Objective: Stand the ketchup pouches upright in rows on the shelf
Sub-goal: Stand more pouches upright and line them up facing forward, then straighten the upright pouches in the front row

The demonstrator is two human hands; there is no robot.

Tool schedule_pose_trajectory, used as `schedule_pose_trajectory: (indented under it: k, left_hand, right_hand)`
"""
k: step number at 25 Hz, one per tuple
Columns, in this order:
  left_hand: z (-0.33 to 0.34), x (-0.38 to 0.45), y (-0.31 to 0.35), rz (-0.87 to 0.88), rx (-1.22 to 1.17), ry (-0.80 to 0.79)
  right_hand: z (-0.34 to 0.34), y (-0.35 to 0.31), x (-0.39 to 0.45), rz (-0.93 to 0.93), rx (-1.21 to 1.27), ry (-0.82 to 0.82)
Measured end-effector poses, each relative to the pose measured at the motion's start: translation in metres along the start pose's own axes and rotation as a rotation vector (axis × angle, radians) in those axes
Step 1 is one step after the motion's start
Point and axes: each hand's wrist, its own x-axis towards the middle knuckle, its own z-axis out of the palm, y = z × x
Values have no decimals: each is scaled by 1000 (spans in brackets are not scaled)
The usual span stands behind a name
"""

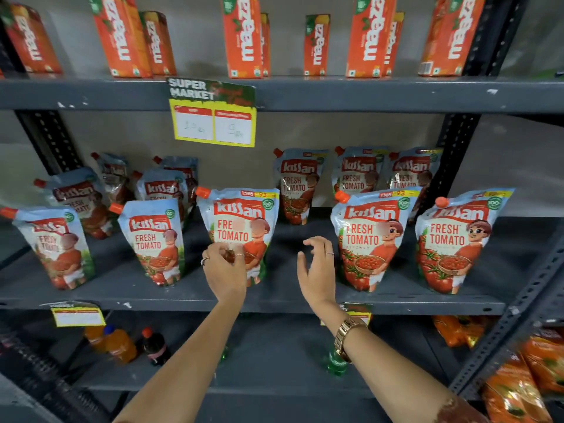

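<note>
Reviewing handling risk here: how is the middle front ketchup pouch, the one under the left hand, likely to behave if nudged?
The middle front pouch looks like soft film, so it would probably dent under the left hand rather than slide stiffly. It stands tall on a narrow base, so it may tip backward. Its full, rounded belly suggests it is fairly heavy for its size.

A dark grey metal shelving rack (pixel 335 93) with perforated black uprights (pixel 454 148) stands against a plain beige wall (pixel 503 154). A yellow-bordered supermarket price card (pixel 213 114) hangs from the upper shelf edge. Lighting is dim and even.
</note>
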Motion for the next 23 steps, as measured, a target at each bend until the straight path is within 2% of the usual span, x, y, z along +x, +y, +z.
schedule_pose_trajectory:
  k: [2, 4, 6, 8, 13, 23]
  left_hand:
    - [-13, 13, -4, -42, -26, -83]
    - [-20, 26, -10, -105, -61, -197]
    - [-22, 35, -19, -151, -104, -360]
    - [-24, 39, -25, -195, -140, -515]
    - [-30, 41, -23, -204, -81, -611]
    - [-4, -1, -4, -143, -65, -647]
  right_hand:
    - [15, -15, 2, 62, 23, -78]
    - [31, -27, 6, 159, 49, -224]
    - [47, -35, 7, 246, 98, -371]
    - [60, -39, 8, 302, 133, -420]
    - [63, -32, 2, 421, 101, -374]
    - [19, -1, -8, 424, 103, -261]
